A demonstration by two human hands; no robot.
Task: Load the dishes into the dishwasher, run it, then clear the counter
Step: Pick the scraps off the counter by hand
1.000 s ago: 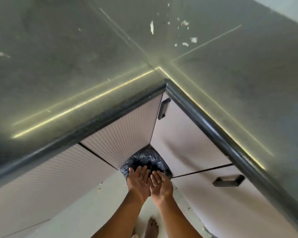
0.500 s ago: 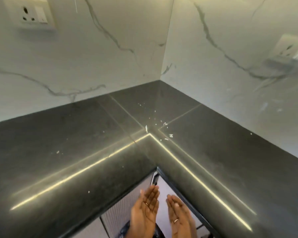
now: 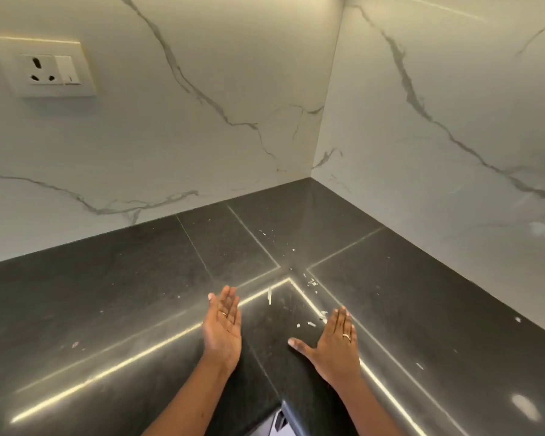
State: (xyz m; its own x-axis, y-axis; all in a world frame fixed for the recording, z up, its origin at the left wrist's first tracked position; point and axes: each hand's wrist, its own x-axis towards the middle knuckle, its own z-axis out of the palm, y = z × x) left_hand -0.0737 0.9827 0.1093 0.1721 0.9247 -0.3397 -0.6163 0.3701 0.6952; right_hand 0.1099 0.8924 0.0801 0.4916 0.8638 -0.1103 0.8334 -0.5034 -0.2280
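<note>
A dark stone counter fills the inner corner of the kitchen. Small white scraps lie scattered on it around the seam where the slabs meet. My left hand hovers over the counter with its fingers straight and the palm turned inward, holding nothing. My right hand lies flat, palm down, fingers straight, just right of the scraps and close to the surface. Both hands wear a ring. No dishes or dishwasher are in view.
White marble walls rise behind the counter on both sides. A wall socket with a switch sits at the upper left. A cabinet handle shows below the counter's inner edge.
My view has risen from the bin bag under the counter to the countertop. Both hands came up from the bag and now spread apart over the scraps.
</note>
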